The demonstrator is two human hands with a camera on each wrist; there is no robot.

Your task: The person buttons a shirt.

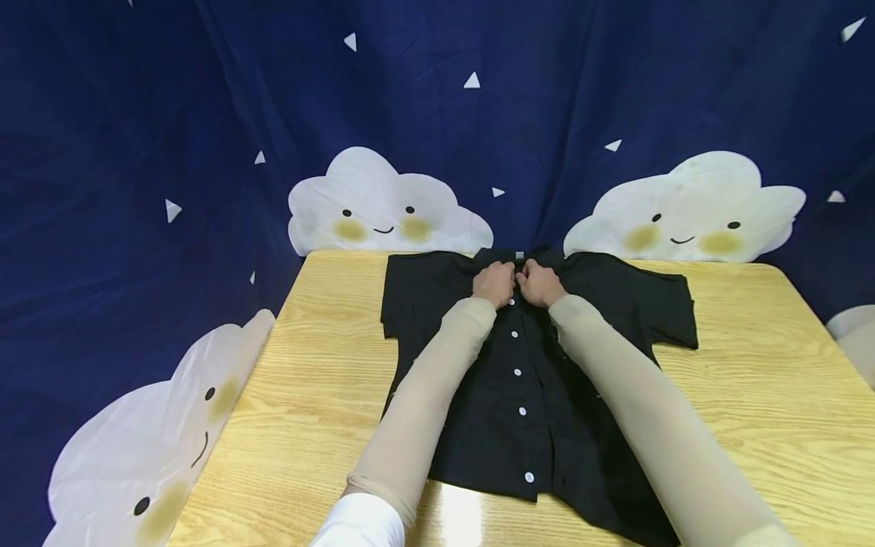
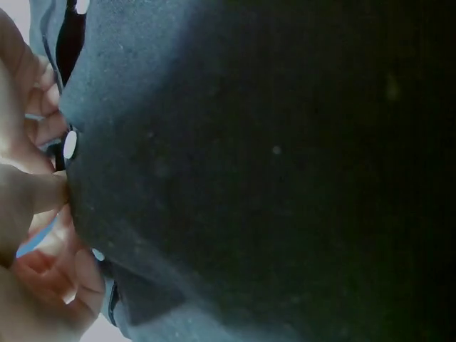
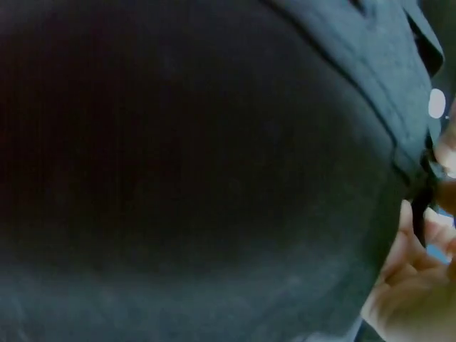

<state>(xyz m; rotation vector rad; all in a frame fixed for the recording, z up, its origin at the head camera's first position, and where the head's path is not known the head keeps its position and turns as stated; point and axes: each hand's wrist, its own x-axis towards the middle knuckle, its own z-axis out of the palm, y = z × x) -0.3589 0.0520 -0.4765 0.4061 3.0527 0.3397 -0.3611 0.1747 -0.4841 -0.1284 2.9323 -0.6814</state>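
Note:
A black short-sleeved shirt (image 1: 472, 425) lies front side up, its collar at the far table edge. White buttons (image 1: 517, 372) run down the left front panel, and the right panel lies partly apart from it lower down. Just below the collar, my left hand (image 1: 494, 284) pinches the left front edge. Beside it, my right hand (image 1: 540, 284) grips the right front edge, its fingertips close to the left ones. In the left wrist view a white button (image 2: 70, 144) sits right by the fingertips. Dark cloth fills most of both wrist views; the exact fingertip contact is partly hidden.
The shirt lies on a light wooden table (image 1: 321, 365). A dark blue curtain (image 1: 424, 91) with white triangles and smiling clouds hangs behind and along the left side. The shirt's lower right corner runs under the right forearm (image 1: 656, 425).

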